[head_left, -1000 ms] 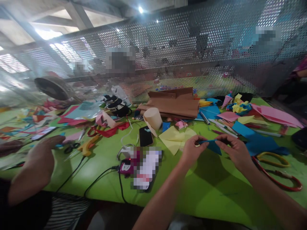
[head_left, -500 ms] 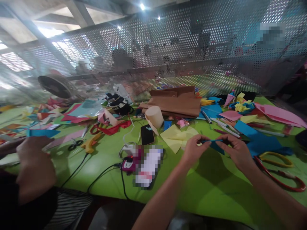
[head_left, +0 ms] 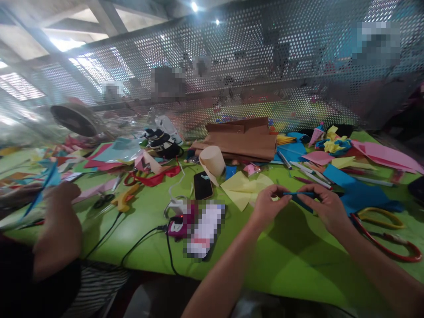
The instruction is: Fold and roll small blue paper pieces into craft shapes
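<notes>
Left hand (head_left: 270, 203) pinches end of blue paper (head_left: 301, 202), thumb against fingers, above front-right part of tabletop (head_left: 268, 269); right hand (head_left: 317, 201) pinches opposite end, likewise closed. Uneven tension could skew thin sheet. Paper matte, narrow upper strip, angled flap below. Scissors (head_left: 392, 237) nearer right edge: smooth looped handles.

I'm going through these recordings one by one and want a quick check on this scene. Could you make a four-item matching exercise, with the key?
Things
1. blue paper
2. brown paper
3. glue gun
4. cream roll

Places, colours, states
A. mostly yellow
B. at the back of the green table, by the perforated screen
C. pinched between the left hand and the right hand
D. partly unrolled, beside the black phone

Pairs: 1-C, 2-B, 3-A, 4-D
</notes>
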A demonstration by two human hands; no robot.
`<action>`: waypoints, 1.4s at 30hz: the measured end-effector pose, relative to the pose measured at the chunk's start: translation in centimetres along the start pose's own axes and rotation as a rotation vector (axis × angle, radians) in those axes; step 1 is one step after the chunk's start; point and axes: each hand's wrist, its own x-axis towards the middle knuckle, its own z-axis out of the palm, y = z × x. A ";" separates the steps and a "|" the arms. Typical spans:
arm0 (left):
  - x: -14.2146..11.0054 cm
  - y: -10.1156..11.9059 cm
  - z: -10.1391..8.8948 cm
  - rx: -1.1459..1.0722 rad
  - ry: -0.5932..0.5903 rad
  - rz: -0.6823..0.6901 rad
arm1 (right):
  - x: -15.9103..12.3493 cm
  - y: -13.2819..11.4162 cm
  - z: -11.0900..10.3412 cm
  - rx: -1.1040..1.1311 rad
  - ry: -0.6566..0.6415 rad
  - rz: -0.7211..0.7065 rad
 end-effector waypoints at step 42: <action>0.2 -0.8 -0.1 -0.021 0.024 0.014 | -0.2 0.4 0.1 -0.040 -0.005 -0.018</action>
